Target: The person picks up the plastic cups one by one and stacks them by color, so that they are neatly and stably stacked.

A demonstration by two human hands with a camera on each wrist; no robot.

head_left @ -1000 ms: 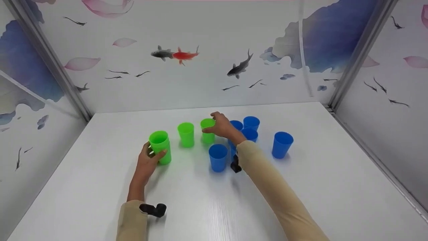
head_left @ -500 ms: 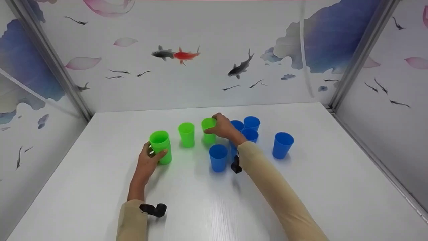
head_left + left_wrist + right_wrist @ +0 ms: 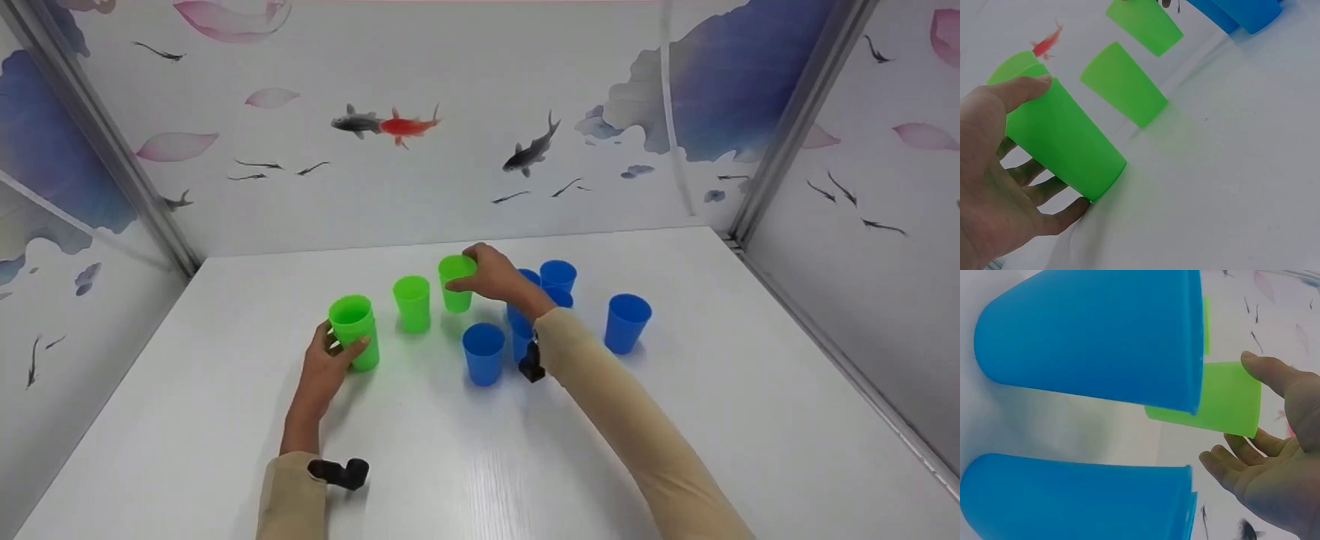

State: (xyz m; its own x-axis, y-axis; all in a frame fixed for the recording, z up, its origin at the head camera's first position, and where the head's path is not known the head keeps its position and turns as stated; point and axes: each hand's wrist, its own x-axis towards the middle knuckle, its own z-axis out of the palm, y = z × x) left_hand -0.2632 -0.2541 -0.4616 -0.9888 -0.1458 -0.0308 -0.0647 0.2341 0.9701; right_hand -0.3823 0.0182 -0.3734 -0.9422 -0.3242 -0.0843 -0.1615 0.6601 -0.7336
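My left hand (image 3: 326, 369) grips a nested stack of green cups (image 3: 355, 327), standing upright at the left; the left wrist view shows the thumb on the near side and fingers around the other. My right hand (image 3: 496, 276) pinches another green cup (image 3: 454, 301) near its rim, between thumb and fingers. This cup is tipped slightly and hangs clear of the table in the left wrist view. A third green cup (image 3: 412, 306) stands upright between the two hands.
Several blue cups stand around my right forearm: one at the front (image 3: 484, 358), one at the back (image 3: 559, 274), others partly hidden by the arm. A separate blue cup (image 3: 628, 324) stands farther right. Patterned walls enclose the white table (image 3: 420, 457).
My right hand closes on the farther green cup and lifts it slightly off the table. My left hand stays on its stack, and the head view shifts slightly.
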